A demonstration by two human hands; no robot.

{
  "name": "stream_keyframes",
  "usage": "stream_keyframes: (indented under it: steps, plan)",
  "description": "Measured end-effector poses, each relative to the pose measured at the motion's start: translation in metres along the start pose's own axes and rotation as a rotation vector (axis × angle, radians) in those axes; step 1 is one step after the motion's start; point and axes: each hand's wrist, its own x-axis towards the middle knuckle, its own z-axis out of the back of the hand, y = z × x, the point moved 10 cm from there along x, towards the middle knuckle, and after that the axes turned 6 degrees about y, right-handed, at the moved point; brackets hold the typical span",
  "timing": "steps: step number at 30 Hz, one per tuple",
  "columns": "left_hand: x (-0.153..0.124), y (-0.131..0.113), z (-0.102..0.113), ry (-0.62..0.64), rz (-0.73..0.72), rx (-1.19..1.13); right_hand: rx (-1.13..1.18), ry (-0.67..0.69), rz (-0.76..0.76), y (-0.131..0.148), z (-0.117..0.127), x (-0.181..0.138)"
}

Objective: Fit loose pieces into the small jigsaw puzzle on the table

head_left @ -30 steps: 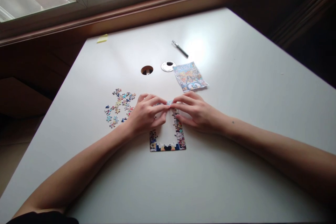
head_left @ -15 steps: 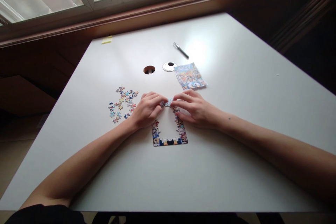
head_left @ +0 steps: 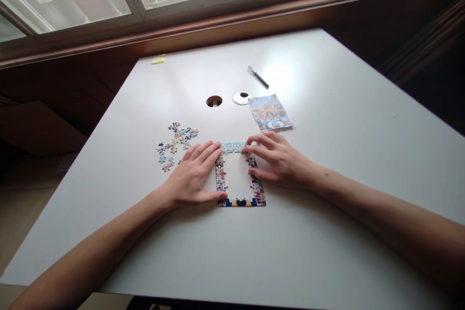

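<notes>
A rectangular jigsaw puzzle border (head_left: 241,202) lies flat on the white table, joined on all four sides around a bare middle. My left hand (head_left: 196,170) rests open along its left side, fingertips at the top left corner and thumb near the bottom left. At the right side is my right hand (head_left: 273,157), fingers apart, fingertips touching the top right corner and the thumb on the right edge. Loose jigsaw pieces (head_left: 177,140) are scattered to the left, some partly hidden behind my left hand.
Beyond my right hand lies a printed picture sheet (head_left: 271,112). Behind it are a dark pen (head_left: 258,77), a round metal cover (head_left: 242,98) and a hole in the table (head_left: 214,101). A yellow sticky note (head_left: 158,59) is at the far left edge, below the window.
My left hand has opened out and slid from the top edge down along the left side, uncovering the top strip. My right hand stays at the right corner. The view has shifted slightly.
</notes>
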Motion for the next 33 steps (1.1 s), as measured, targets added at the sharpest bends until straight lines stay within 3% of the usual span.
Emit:
stream_keyframes:
  steps: [18,30,33]
  plan:
    - [0.003,0.001,-0.003,0.027,0.007,-0.006,-0.012,0.020,-0.002,0.000,-0.002,0.000]
    - [0.002,-0.001,-0.001,-0.021,-0.016,-0.040,-0.005,-0.010,0.015,0.000,0.000,0.000]
    - [0.001,-0.006,0.008,-0.061,-0.059,-0.042,-0.013,-0.010,0.017,-0.001,0.000,0.000]
